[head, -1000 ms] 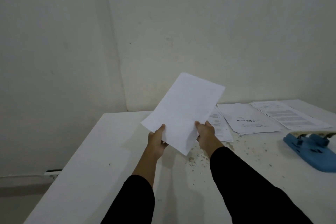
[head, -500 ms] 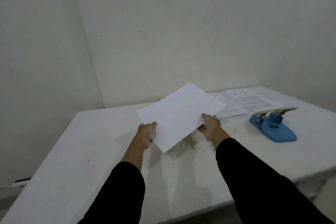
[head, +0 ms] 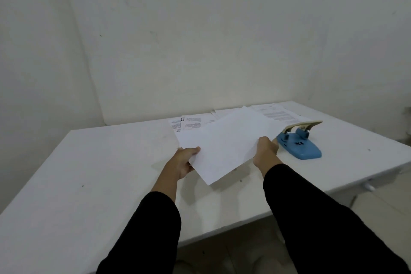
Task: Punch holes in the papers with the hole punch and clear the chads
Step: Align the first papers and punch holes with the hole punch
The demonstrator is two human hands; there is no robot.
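Observation:
I hold a blank white sheet of paper nearly flat, a little above the white table. My left hand grips its left edge and my right hand grips its right edge. A blue hole punch with a cream lever raised stands on the table just right of my right hand. Printed papers lie behind the held sheet, partly hidden by it. A few chads dot the table below the sheet.
More printed sheets lie at the back of the table near the wall corner. The table's front edge runs close below my forearms, with floor beyond it. Walls close in behind and on the left.
The sheet has come down from a raised, tilted hold to almost flat and has moved right, closer to the hole punch. Both hands kept their grip.

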